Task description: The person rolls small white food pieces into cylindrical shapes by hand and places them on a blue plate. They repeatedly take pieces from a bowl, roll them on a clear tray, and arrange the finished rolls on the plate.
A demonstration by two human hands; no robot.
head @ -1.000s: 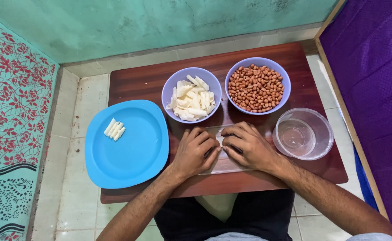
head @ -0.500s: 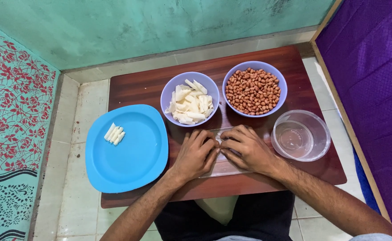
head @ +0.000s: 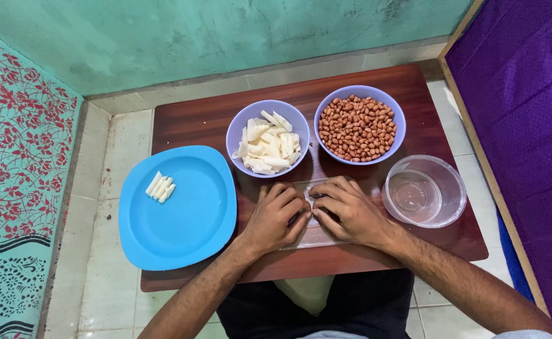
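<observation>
My left hand (head: 276, 218) and my right hand (head: 350, 210) rest side by side at the front middle of a small brown wooden table (head: 200, 122). Their fingertips meet and pinch a small white piece (head: 308, 195), mostly hidden by the fingers. A clear flat sheet (head: 317, 238) lies under both hands. Just beyond the hands stand a lilac bowl (head: 238, 129) of white strips and a lilac bowl (head: 396, 113) of brown peanuts. On the left, a blue plate (head: 182, 220) carries several small white rolled pieces (head: 160, 186).
A clear, empty plastic tub (head: 424, 191) stands right of my right hand. The table sits on pale floor tiles (head: 122, 154), with a green wall behind, patterned green cloth (head: 12, 157) at left and purple fabric (head: 527, 113) at right.
Both hands have stayed together on the white piece, with only small finger movements. Bowls, plate and tub have not moved.
</observation>
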